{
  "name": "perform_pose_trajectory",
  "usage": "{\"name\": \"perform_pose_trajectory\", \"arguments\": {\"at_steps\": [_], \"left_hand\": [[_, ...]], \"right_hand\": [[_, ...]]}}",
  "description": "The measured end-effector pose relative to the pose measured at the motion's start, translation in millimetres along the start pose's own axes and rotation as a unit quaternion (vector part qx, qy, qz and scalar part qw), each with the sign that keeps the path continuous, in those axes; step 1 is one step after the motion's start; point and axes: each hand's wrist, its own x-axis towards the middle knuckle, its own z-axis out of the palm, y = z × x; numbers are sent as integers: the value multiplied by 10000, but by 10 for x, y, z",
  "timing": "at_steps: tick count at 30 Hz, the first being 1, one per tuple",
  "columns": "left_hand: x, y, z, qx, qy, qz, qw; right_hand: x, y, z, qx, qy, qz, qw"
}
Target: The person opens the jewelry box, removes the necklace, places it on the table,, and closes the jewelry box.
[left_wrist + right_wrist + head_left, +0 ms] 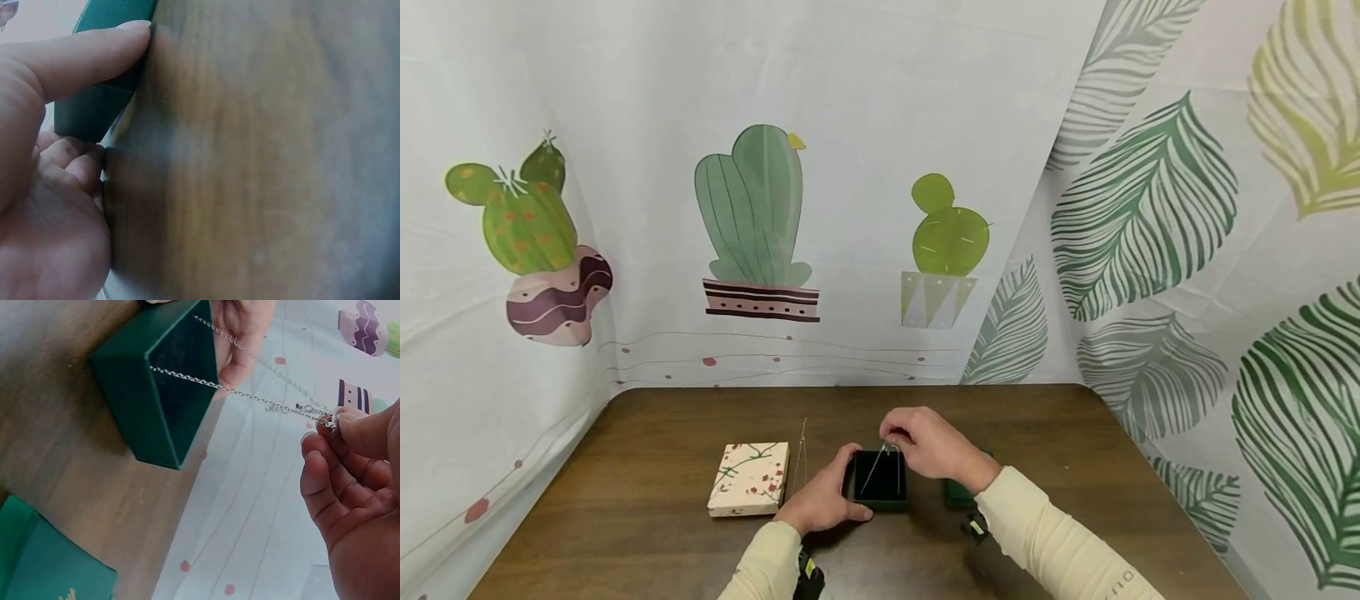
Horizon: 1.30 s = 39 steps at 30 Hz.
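Observation:
A small dark green box with a black inside stands uncovered on the table. My left hand grips it from the left, thumb along the near side and fingers around the far side. Above the box, my right hand pinches a bunched part of a silver chain necklace between thumb and fingertips. Two strands run from the pinch down into the box, where their lower ends are hidden. Green lid with a gold mark lies on the table, partly behind my right wrist in the head view.
A cream box with a floral branch print lies left of my left hand. Between them a thin chain stretches along the wooden table. A printed cloth hangs right behind the table's back edge.

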Motion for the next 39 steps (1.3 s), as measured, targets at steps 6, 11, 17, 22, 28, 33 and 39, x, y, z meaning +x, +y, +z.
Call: {"name": "perform_pose_trajectory", "arguments": {"at_steps": [6,11,17,22,28,33,39], "left_hand": [[-1,-5,3,46,34,0,10000],[-3,-2,1,93,70,66,9999],[5,-17,-1,103,22,-17,9999],[18,-33,3,75,-12,-45,10000],[24,-36,10,104,-6,-33,9999],[20,-40,10,92,-45,-87,9999],[20,-34,10,-92,-95,-73,9999]], "right_hand": [[27,-37,-62,40,78,-8,10000],[37,-49,-126,143,71,40,9999],[65,-67,-182,253,42,86,9996],[91,-91,-221,237,138,101,9996],[98,-116,-264,298,196,185,9992],[113,-115,-301,340,195,257,9989],[125,-107,-339,308,242,320,9987]]}}
